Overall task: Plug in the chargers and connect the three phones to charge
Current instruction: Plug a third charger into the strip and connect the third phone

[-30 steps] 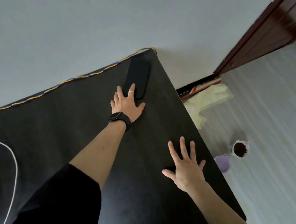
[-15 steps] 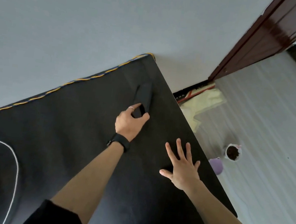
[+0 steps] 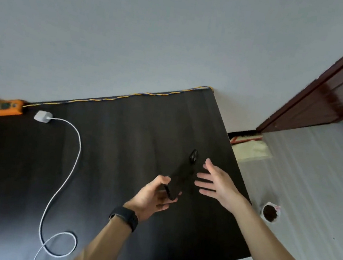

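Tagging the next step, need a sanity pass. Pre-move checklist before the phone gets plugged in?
1. Left hand grips black phone by its lower end: ok.
2. Right hand open, free, beside the phone: ok.
3. White charger brick in orange power strip: not ok, it lies on the table beside the strip.
4. White cable free end within reach: cannot tell, it runs out of frame.
5. Phone's port facing the right hand: cannot tell, blurred.
6. Other two phones located: cannot tell, none in view.
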The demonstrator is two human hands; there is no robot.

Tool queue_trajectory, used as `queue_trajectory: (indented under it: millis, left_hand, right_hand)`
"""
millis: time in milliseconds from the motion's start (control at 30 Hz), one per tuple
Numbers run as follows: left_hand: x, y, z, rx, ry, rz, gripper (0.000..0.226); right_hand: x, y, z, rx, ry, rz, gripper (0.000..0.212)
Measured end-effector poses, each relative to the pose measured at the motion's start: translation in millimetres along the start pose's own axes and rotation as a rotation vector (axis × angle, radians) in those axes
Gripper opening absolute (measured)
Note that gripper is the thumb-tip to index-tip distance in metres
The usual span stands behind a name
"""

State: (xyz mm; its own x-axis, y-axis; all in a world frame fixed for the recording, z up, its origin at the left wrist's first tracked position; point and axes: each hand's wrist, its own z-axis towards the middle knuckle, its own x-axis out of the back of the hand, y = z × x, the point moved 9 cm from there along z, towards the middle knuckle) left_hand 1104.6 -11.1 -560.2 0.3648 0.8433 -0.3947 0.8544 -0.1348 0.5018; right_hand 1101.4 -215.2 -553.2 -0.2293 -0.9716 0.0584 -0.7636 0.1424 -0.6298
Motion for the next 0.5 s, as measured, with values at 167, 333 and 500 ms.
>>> queue_trajectory:
  millis: [167,333,500]
  left_hand:
    - [5.8,-7.9,-64.6,-0.316,0.19,0.359,0.044]
    - [16.8,-63.8,-123.5,-0.395,0.519,0.771,0.069]
    - [52.1,-145.5,-158.5,-0.251,0.516,0.289,0.042]
  right_hand:
    - [-57.1,32.3,-55.1,-0.015,-0.177,0.124,0.058]
    - [-83.1,86.4,-93.0,0.021,-0.176,0.111,0.024]
    - [-111.7,138.0,-135.0,0.023,-0.353,0.018,0.019]
